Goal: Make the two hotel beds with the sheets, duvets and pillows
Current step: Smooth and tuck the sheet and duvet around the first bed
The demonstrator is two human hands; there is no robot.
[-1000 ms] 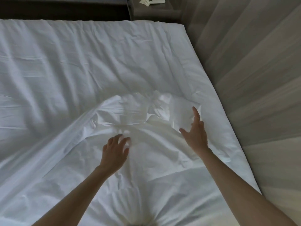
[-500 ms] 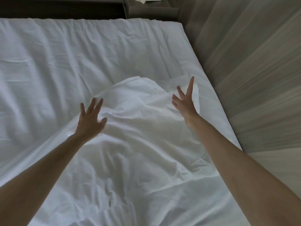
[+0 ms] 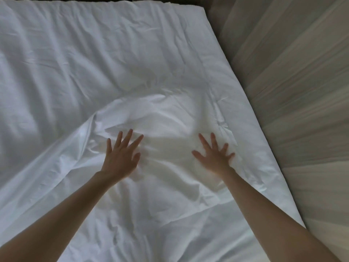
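Our left hand [image 3: 120, 157] and our right hand [image 3: 213, 157] are both spread wide, fingers straight, holding nothing; they lie flat on the upper white cloth [image 3: 151, 205] or just above it; the blur does not let us tell if they press. This upper cloth covers the near part of the bed and ends in a rounded folded edge [image 3: 132, 104] just beyond our fingertips; whether it is a duvet or a second sheet, we cannot tell. Under it the bottom sheet [image 3: 75, 53] lies over the mattress with many long wrinkles; the wooden floor [image 3: 302, 91] runs along the right side.

We judge that the step is to spread and smooth the upper cloth toward the far end. What can go wrong from here: flat palms only push, so the cloth may bunch before the fingers instead of sliding; the push may also drag the bottom sheet and deepen its wrinkles; beside our right hand the cloth reaches close to the bed side, so an uneven push may send it over toward the floor.
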